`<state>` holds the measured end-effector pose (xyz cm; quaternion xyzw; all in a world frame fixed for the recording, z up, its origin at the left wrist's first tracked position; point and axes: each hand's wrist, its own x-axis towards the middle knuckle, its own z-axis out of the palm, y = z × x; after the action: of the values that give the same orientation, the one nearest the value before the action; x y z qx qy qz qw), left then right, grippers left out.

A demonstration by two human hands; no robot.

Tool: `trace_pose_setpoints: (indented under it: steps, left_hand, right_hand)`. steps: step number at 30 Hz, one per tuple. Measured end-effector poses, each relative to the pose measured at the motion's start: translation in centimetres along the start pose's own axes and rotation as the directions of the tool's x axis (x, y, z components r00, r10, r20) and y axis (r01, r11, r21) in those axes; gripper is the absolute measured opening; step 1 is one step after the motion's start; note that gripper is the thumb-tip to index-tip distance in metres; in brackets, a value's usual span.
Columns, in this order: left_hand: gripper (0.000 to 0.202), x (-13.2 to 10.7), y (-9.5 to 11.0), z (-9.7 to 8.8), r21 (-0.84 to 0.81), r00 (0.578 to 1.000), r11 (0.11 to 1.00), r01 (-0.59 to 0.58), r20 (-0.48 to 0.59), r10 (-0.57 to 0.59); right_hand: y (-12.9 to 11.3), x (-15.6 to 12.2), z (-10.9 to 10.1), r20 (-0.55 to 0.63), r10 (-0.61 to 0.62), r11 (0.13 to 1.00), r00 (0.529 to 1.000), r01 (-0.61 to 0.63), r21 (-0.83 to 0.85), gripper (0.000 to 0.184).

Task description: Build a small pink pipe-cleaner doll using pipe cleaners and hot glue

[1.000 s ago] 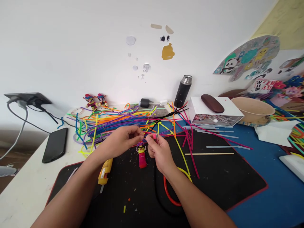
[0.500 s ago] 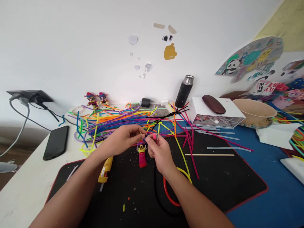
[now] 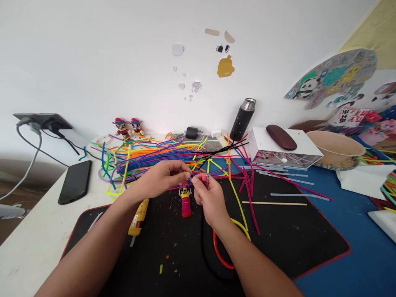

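My left hand is closed in a pinch over the mat, its fingertips meeting those of my right hand. Whatever small dark bit lies between them is too tiny to name. My right hand is closed too, with a small pink piece and a shiny metal part showing above its fingers; their kind is unclear. Just below the fingertips lies a small doll with a yellow face and magenta body, its top partly covered by my hands. A yellow glue gun rests under my left forearm.
Colourful pipe cleaners are heaped behind my hands. A black flask, a white box and a beige bowl stand along the back. A phone lies left; a wooden stick and clear glue sticks are right.
The whole view has shifted slightly, so things appear a little further right. Both hands keep their pinch at nearly the same place above the doll.
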<state>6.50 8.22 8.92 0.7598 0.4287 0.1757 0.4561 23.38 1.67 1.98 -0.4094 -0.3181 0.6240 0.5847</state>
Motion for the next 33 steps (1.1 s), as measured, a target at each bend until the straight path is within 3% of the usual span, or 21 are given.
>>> trace_pose_setpoints:
  steps: [26, 30, 33]
  left_hand:
    - [0.037, 0.1, 0.3, 0.2, -0.082, 0.999, 0.997, 0.013, 0.037, -0.010]
    - [0.035, -0.5, 0.2, -0.4, -0.068, 1.000, 0.998, 0.012, -0.022, -0.013]
    - [0.033, -2.1, 0.0, -0.7, 0.031, 0.996, 0.999, 0.042, -0.085, -0.039]
  right_hand:
    - [0.2, -0.2, 0.1, 0.021, 0.016, 0.999, 1.000, -0.015, -0.047, 0.038]
    - [0.1, -0.2, -0.1, 0.028, 0.012, 0.999, 1.000, -0.011, -0.032, 0.040]
    - [0.0, 0.0, -0.2, 0.009, 0.008, 1.000, 1.000, -0.007, -0.021, 0.040]
